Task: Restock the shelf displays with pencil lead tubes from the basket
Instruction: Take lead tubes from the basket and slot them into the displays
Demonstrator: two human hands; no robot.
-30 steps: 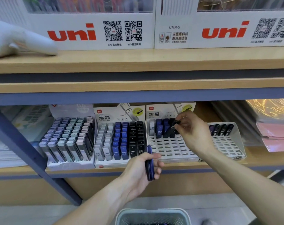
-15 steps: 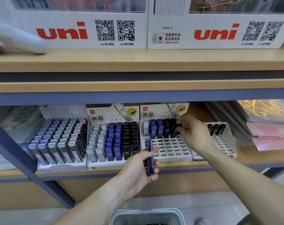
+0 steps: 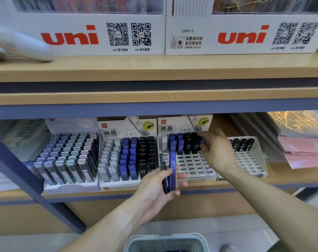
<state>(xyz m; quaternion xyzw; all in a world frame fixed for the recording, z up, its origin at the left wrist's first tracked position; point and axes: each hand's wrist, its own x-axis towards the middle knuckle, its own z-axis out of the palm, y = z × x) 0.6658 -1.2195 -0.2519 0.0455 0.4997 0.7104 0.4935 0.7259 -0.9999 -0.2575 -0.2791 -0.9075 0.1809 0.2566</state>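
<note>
Wooden shelves (image 3: 154, 99) in a stationery shop carry rows of pencil lead displays beneath white pen boxes (image 3: 92, 33). At the half-empty display rack (image 3: 194, 166) toward the lower shelf's right end, a person's right hand (image 3: 218, 151) reaches into the back row, fingers curled round what looks like a blue tube (image 3: 202, 142) at the row's right end; the grip is partly blurred. The left hand (image 3: 160, 186) waits at the shelf's front edge, clasping two spare tubes (image 3: 170, 171), one black and one blue, upright between thumb and fingers. The basket (image 3: 166, 242) stands below, at the frame's bottom edge. The step in hand appears to be seating a tube; next, the right hand would likely take one from the left and find an open slot.
</note>
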